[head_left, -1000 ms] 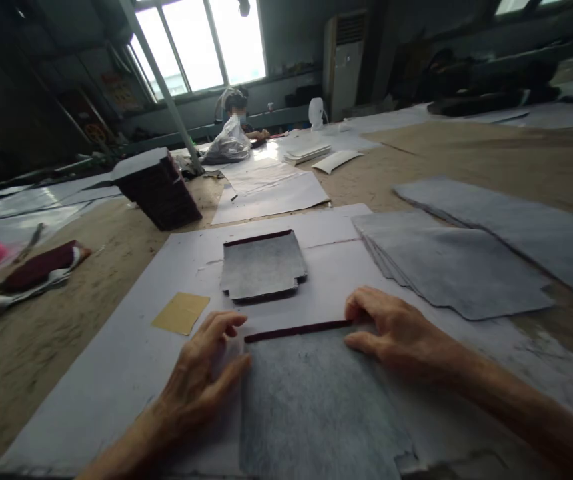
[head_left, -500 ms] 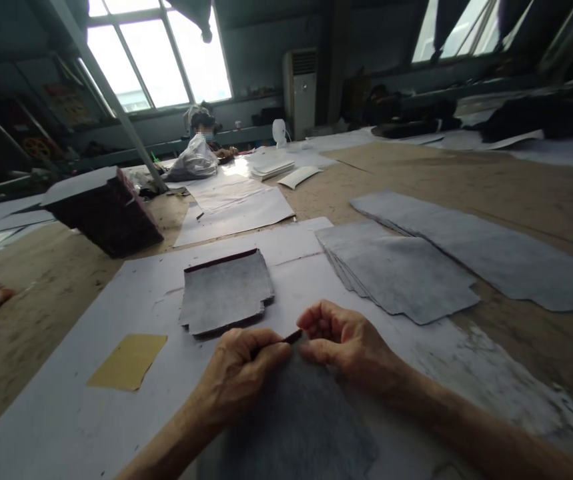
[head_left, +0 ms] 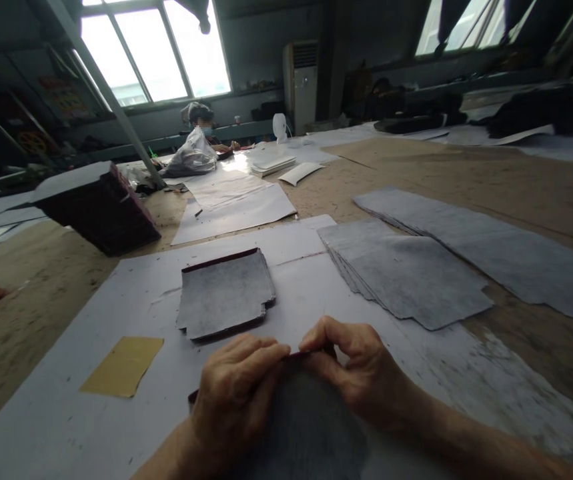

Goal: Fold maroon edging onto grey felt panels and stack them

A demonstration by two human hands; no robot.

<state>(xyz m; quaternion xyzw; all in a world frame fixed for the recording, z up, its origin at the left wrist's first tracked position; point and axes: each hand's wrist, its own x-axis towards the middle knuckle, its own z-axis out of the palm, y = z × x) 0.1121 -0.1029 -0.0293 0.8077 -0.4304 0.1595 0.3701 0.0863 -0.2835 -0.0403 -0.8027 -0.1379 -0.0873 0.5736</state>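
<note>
A grey sheet (head_left: 311, 427) with a dark red folded strip along its far edge lies at the bottom centre, near my body. My left hand (head_left: 241, 383) pinches that edge from the left, fingers bent over it. Close beside it, my right hand (head_left: 353, 363) grips the same edge between thumb and forefinger. Just beyond my hands is a small stack of grey pieces (head_left: 226, 293) with a dark red far edge. To the right rests a fanned pile of notched grey sheets (head_left: 406, 267).
Long grey sheets (head_left: 491, 247) lie at the right. A yellow-brown card (head_left: 123, 365) is on the white paper (head_left: 66, 400) at the left. Farther off stand a dark red stack (head_left: 101, 210), a slanted pole (head_left: 111, 100) and a seated person (head_left: 201, 123).
My hands have moved slightly down and apart along the sheet's edge, and my left hand has turned. More of the dark red edge shows at the left hand's outer side.
</note>
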